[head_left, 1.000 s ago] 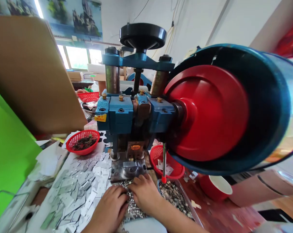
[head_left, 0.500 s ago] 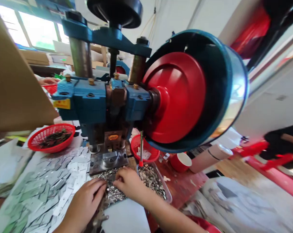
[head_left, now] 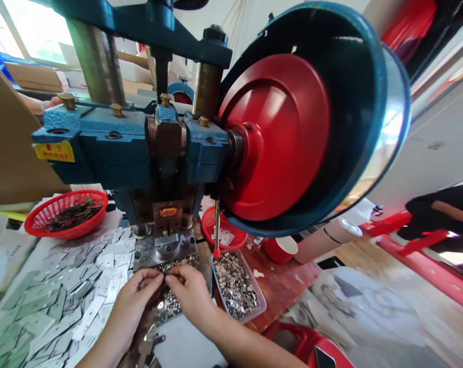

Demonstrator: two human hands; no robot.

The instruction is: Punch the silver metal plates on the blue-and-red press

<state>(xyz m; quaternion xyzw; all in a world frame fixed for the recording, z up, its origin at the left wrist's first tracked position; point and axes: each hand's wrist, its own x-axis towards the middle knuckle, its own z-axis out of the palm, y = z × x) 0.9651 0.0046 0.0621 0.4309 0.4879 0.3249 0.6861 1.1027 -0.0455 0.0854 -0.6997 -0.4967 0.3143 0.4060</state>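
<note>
My left hand (head_left: pixel 139 291) and my right hand (head_left: pixel 189 294) meet fingertip to fingertip just in front of the press's metal die plate (head_left: pixel 168 247). Both are closed in a pinch; whatever is between the fingertips is too small to make out. Under and around them lies a pile of small shiny metal pieces (head_left: pixel 170 305). The blue press (head_left: pixel 128 148) with its big red wheel (head_left: pixel 277 138) rises behind. Flat grey metal plates (head_left: pixel 78 286) are spread left of my left hand. A clear tub of small metal parts (head_left: pixel 237 286) stands right of my right hand.
A red basket of dark pieces (head_left: pixel 68 214) is at the left. Behind the tub are a second red basket (head_left: pixel 224 230), a red cup (head_left: pixel 281 249) and a pink flask (head_left: pixel 327 237). A person in dark clothing (head_left: pixel 438 217) is at the far right.
My hands have come together from being apart, and their fingertips now meet. The view has shifted closer to the press, which looks larger.
</note>
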